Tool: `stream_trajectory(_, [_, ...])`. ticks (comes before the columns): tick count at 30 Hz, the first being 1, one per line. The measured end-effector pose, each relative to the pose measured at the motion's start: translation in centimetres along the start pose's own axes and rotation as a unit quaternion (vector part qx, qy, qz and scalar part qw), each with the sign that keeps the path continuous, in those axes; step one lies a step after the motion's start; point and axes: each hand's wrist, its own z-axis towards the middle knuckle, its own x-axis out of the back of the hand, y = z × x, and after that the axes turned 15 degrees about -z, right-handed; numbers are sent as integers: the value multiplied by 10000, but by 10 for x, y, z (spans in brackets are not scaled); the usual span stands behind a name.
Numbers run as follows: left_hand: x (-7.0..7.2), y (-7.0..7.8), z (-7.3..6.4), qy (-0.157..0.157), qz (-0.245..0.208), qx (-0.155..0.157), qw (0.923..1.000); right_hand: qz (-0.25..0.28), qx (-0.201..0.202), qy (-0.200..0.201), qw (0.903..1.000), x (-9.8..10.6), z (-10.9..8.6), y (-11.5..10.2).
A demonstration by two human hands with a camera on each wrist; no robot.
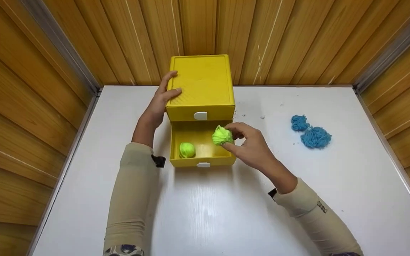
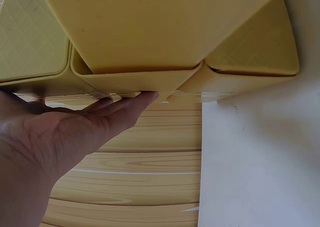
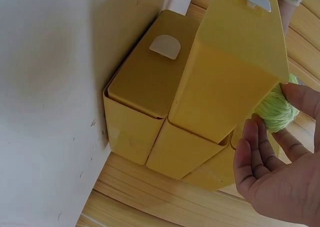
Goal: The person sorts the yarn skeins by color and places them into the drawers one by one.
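A yellow drawer unit (image 1: pixel 201 81) stands at the back of the table, its middle drawer (image 1: pixel 203 162) pulled out towards me. Against the unit's left side rests my left hand (image 1: pixel 158 103), with two fingertips over the top edge. The left wrist view shows this hand (image 2: pixel 65 132) with its fingers stretched along the side wall. Above the drawer's right part, my right hand (image 1: pixel 251 144) pinches a neon green yarn ball (image 1: pixel 221 135) between thumb and fingers. A second neon green yarn ball (image 1: pixel 187 150) lies inside the drawer, at its front left.
Two blue yarn balls, a smaller one (image 1: pixel 299 123) and a larger one (image 1: pixel 316 137), lie close together on the white table (image 1: pixel 205 213) at the right. In the right wrist view, the bottom drawer (image 3: pixel 150 67) is closed. Wood-patterned walls (image 1: pixel 198 28) surround the table.
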Motion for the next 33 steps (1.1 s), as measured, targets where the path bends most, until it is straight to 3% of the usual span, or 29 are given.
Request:
stream_trajectory(7, [-1, 0, 2, -17, 14, -14, 10000, -606, 581, 45, 9965, -10, 5, -6])
stream_trajectory(11, [-1, 0, 1, -8, 21, -23, 10000, -988, 699, -101, 9926, -15, 7, -10])
stream_trajectory(24, [0, 0, 2, 36, 58, 40, 10000, -2024, 381, -747, 9757, -25, 20, -18])
stream_trajectory(33, [-1, -2, 2, -17, 58, -24, 10000, -2243, 87, -1112, 9681, -27, 24, -21])
